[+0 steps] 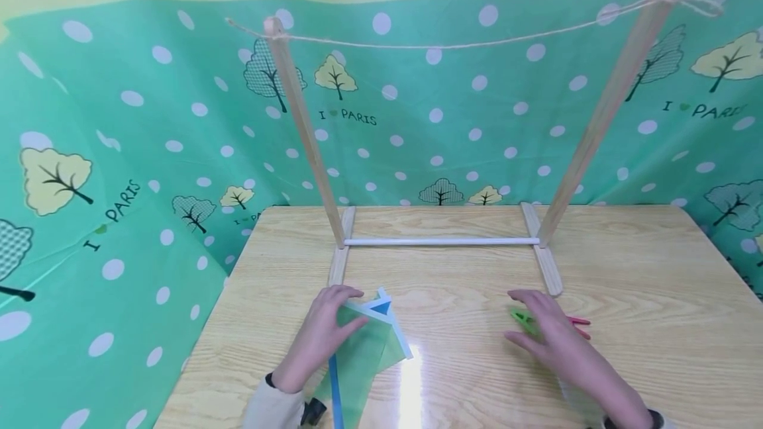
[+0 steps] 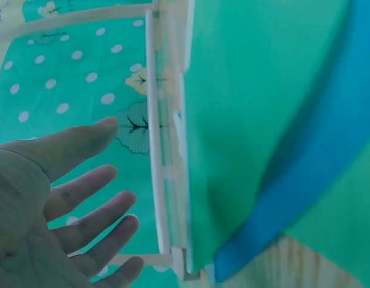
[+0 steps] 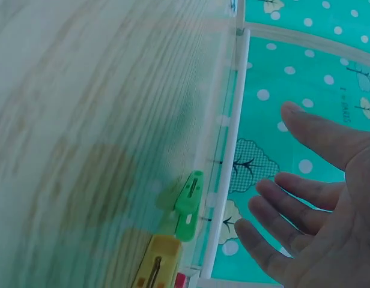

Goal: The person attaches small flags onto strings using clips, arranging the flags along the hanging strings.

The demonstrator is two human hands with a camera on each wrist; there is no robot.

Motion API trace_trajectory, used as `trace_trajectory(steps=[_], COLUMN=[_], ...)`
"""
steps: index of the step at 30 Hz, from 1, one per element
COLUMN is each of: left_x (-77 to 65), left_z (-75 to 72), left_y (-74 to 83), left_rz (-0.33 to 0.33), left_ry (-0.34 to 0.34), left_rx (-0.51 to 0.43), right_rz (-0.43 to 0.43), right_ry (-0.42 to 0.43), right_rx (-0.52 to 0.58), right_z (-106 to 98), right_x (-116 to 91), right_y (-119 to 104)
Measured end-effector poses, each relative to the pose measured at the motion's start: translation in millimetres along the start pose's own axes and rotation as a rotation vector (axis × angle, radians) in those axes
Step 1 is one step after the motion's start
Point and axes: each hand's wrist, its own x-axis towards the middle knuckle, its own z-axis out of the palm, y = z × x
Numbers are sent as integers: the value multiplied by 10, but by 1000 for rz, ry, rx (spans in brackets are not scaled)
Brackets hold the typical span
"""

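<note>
My left hand (image 1: 324, 326) hovers by a green thin sheet (image 1: 363, 343) with pale blue strips and a blue triangle along its far edge; its fingers are relaxed and spread. In the left wrist view a broad blue band (image 2: 311, 204) runs across the green material, beside the empty left palm (image 2: 29, 210). My right hand (image 1: 557, 336) is held over several clothespins, its fingers loosely bent with nothing between them. A green clothespin (image 1: 524, 320) and a pink one (image 1: 580, 326) show around it. The right wrist view shows a green clothespin (image 3: 190, 204) and a yellow one (image 3: 156, 264).
Behind the hands stands a wooden frame with a left post (image 1: 306, 131), a right post (image 1: 605, 118) and a white crossbar (image 1: 441, 241). A slack string (image 1: 417, 46) spans the post tops. The wooden table (image 1: 465, 363) ends at a patterned green curtain (image 1: 179, 85).
</note>
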Motion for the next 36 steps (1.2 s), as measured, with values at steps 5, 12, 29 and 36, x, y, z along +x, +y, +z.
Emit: trace_trajectory(steps=[5,12,29,36], left_x=[36,61,115,116], left_z=[3,-1,42,57], left_y=[-81,-188,-343,-372], left_rz=[-38,-38,-84,-82], left_ry=[-6,-7,-47,-47], left_rx=[-16,-33,-26,-22], right_rz=[28,61,31,53], right_ry=[-25,-47,-57,-90], right_rx=[14,24,-7,4], right_z=[-31,-41,9,13], right_x=[-2,-6,23,32], right_y=[45,97,267,301])
